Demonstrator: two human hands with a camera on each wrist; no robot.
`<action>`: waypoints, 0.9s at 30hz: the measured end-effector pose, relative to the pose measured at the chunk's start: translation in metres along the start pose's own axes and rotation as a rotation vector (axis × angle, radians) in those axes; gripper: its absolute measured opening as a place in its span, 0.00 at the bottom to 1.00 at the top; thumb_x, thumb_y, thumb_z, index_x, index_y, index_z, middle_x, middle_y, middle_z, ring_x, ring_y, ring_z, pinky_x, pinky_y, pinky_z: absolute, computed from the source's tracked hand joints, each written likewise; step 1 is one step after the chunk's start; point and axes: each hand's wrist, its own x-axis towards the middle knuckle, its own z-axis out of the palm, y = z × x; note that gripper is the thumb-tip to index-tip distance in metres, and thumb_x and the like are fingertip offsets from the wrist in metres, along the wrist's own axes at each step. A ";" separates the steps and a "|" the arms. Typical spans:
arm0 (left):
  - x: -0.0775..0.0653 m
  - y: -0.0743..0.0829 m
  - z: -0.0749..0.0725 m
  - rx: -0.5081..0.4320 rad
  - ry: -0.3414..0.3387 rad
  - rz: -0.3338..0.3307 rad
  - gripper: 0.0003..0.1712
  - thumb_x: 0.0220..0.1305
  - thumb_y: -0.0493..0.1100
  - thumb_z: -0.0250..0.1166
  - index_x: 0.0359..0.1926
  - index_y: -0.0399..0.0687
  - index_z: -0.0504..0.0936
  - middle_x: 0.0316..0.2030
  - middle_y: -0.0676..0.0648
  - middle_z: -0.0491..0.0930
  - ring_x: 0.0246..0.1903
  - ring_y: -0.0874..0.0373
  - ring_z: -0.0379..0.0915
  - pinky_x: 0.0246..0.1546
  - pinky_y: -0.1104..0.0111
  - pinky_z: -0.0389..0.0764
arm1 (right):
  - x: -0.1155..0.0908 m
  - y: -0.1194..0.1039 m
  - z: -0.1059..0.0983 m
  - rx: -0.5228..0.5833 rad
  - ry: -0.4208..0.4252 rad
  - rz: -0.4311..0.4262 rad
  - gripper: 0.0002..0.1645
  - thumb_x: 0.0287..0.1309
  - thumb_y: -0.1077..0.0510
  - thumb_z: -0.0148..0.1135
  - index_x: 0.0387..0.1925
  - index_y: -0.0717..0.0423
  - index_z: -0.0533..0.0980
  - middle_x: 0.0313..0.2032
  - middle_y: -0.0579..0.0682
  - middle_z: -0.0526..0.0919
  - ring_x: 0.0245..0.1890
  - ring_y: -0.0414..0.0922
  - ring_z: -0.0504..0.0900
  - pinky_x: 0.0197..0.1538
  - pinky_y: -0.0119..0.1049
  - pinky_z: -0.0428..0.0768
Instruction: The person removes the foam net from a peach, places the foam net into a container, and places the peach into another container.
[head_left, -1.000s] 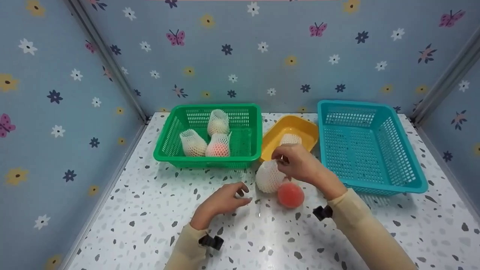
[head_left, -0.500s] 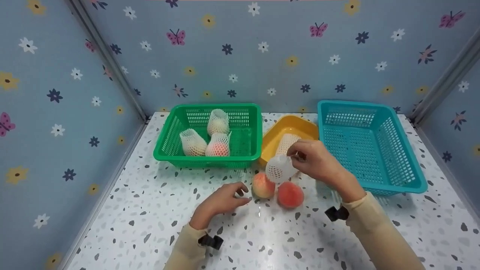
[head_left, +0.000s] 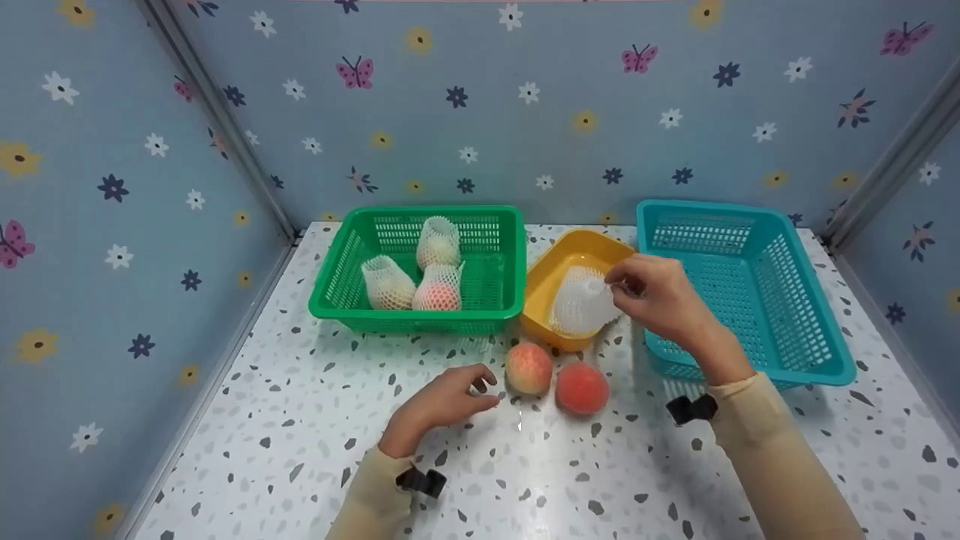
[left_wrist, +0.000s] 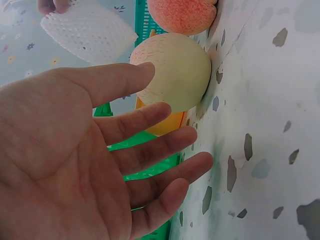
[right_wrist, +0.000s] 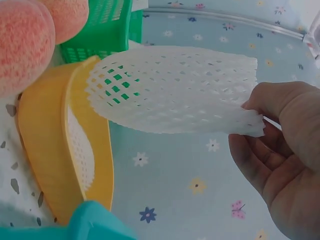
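Observation:
My right hand (head_left: 660, 296) pinches one end of a white foam fruit net (right_wrist: 175, 90), which hangs over the yellow tray (head_left: 544, 300). Another white net (right_wrist: 80, 150) lies inside that tray in the right wrist view. On the table in front of the tray sit two bare peaches, a yellow-pink peach (head_left: 529, 368) and a redder peach (head_left: 582, 388), side by side. My left hand (head_left: 446, 397) rests just left of the yellow-pink peach, fingers relaxed and apart from it, holding nothing; its palm and spread fingers (left_wrist: 150, 150) show in the left wrist view.
A green basket (head_left: 420, 322) at the back left holds three peaches in white nets, one of them a netted peach (head_left: 438, 292). At the right stands a turquoise basket (head_left: 825, 330), its left edge close to the yellow tray. A flowered wall (head_left: 480, 112) rises behind.
My right hand has pulled the net off the yellow-pink peach and carried it up and right over the yellow tray. The peach stays on the table. My left hand has hardly moved.

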 end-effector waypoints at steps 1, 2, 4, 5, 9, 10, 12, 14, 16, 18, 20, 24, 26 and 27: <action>0.000 0.000 0.000 0.000 -0.001 0.001 0.20 0.56 0.53 0.59 0.46 0.47 0.73 0.40 0.46 0.75 0.37 0.59 0.69 0.35 0.64 0.71 | 0.001 0.004 -0.001 -0.006 0.005 0.013 0.07 0.47 0.64 0.60 0.30 0.51 0.78 0.28 0.41 0.76 0.24 0.36 0.69 0.27 0.28 0.73; -0.001 0.000 0.000 0.001 -0.003 -0.002 0.20 0.56 0.53 0.59 0.46 0.47 0.73 0.40 0.47 0.74 0.37 0.59 0.69 0.35 0.64 0.71 | 0.003 0.007 -0.002 -0.009 0.010 0.027 0.06 0.48 0.64 0.61 0.30 0.51 0.78 0.28 0.41 0.76 0.24 0.36 0.69 0.27 0.28 0.73; -0.001 0.001 0.001 0.004 -0.006 -0.008 0.20 0.56 0.53 0.59 0.46 0.48 0.73 0.39 0.48 0.74 0.36 0.59 0.69 0.35 0.64 0.71 | 0.006 0.015 -0.003 -0.020 0.021 0.046 0.06 0.48 0.64 0.60 0.30 0.52 0.78 0.27 0.41 0.75 0.23 0.36 0.68 0.26 0.29 0.73; -0.001 0.001 0.001 0.004 -0.007 -0.010 0.20 0.57 0.53 0.59 0.46 0.48 0.73 0.39 0.49 0.74 0.36 0.59 0.69 0.35 0.64 0.71 | 0.008 0.018 -0.003 -0.025 0.024 0.059 0.06 0.48 0.64 0.60 0.30 0.52 0.78 0.27 0.42 0.75 0.23 0.36 0.68 0.26 0.29 0.73; -0.001 0.000 0.001 0.003 -0.014 -0.016 0.19 0.56 0.54 0.59 0.45 0.49 0.73 0.37 0.52 0.74 0.35 0.60 0.69 0.35 0.65 0.71 | 0.017 0.029 -0.001 -0.053 0.023 0.122 0.05 0.49 0.63 0.60 0.31 0.53 0.77 0.29 0.43 0.76 0.25 0.38 0.70 0.28 0.31 0.75; -0.002 0.001 0.001 0.003 -0.015 -0.017 0.19 0.56 0.54 0.59 0.45 0.49 0.73 0.37 0.52 0.73 0.35 0.60 0.70 0.35 0.65 0.71 | 0.019 0.032 0.001 -0.067 0.025 0.132 0.05 0.49 0.64 0.60 0.31 0.53 0.77 0.29 0.43 0.76 0.25 0.38 0.71 0.29 0.32 0.75; -0.001 0.001 0.002 -0.003 -0.019 -0.018 0.19 0.56 0.54 0.59 0.45 0.49 0.73 0.37 0.53 0.73 0.35 0.60 0.70 0.35 0.65 0.71 | 0.024 0.034 0.004 -0.093 0.029 0.150 0.05 0.49 0.64 0.60 0.31 0.54 0.77 0.29 0.45 0.76 0.26 0.39 0.71 0.29 0.33 0.75; -0.002 0.001 0.002 -0.004 -0.022 -0.028 0.19 0.57 0.54 0.59 0.46 0.49 0.73 0.37 0.53 0.73 0.35 0.60 0.70 0.35 0.65 0.71 | 0.029 0.037 0.010 -0.120 0.045 0.155 0.05 0.49 0.64 0.60 0.31 0.55 0.77 0.29 0.46 0.76 0.26 0.40 0.70 0.29 0.34 0.75; -0.003 0.002 0.001 0.002 -0.020 -0.024 0.19 0.57 0.53 0.58 0.46 0.49 0.73 0.37 0.53 0.74 0.35 0.60 0.70 0.35 0.65 0.71 | 0.034 0.040 0.017 -0.157 0.063 0.153 0.04 0.49 0.64 0.60 0.31 0.56 0.77 0.30 0.47 0.76 0.26 0.41 0.70 0.30 0.35 0.75; -0.003 0.002 0.001 0.009 -0.016 -0.019 0.19 0.57 0.53 0.58 0.46 0.49 0.73 0.37 0.53 0.74 0.35 0.61 0.70 0.36 0.65 0.71 | 0.038 0.043 0.024 -0.182 0.075 0.150 0.04 0.49 0.64 0.60 0.30 0.56 0.77 0.30 0.48 0.76 0.27 0.41 0.71 0.30 0.36 0.75; -0.004 0.001 0.001 0.008 -0.012 -0.008 0.19 0.57 0.52 0.58 0.46 0.48 0.73 0.37 0.53 0.74 0.34 0.61 0.70 0.35 0.65 0.71 | 0.041 0.045 0.031 -0.205 0.085 0.144 0.04 0.50 0.64 0.59 0.30 0.57 0.77 0.30 0.49 0.76 0.27 0.41 0.72 0.31 0.37 0.75; -0.005 0.001 0.000 -0.002 -0.006 -0.005 0.19 0.57 0.52 0.58 0.46 0.48 0.73 0.37 0.53 0.74 0.34 0.61 0.70 0.35 0.66 0.71 | 0.048 0.046 0.044 -0.252 0.084 0.127 0.04 0.50 0.65 0.57 0.30 0.57 0.77 0.30 0.50 0.77 0.28 0.44 0.74 0.32 0.38 0.75; -0.006 0.000 0.000 -0.006 -0.004 -0.002 0.19 0.58 0.52 0.58 0.46 0.48 0.73 0.37 0.53 0.74 0.34 0.61 0.70 0.34 0.66 0.71 | 0.050 0.045 0.050 -0.281 0.081 0.110 0.06 0.50 0.66 0.56 0.30 0.58 0.77 0.30 0.51 0.77 0.28 0.45 0.75 0.32 0.39 0.75; -0.006 -0.001 0.000 -0.006 -0.002 0.001 0.19 0.57 0.52 0.58 0.46 0.48 0.73 0.36 0.53 0.74 0.34 0.61 0.70 0.34 0.66 0.71 | 0.052 0.044 0.052 -0.295 0.079 0.099 0.06 0.50 0.67 0.55 0.30 0.58 0.77 0.29 0.52 0.77 0.28 0.46 0.75 0.31 0.40 0.75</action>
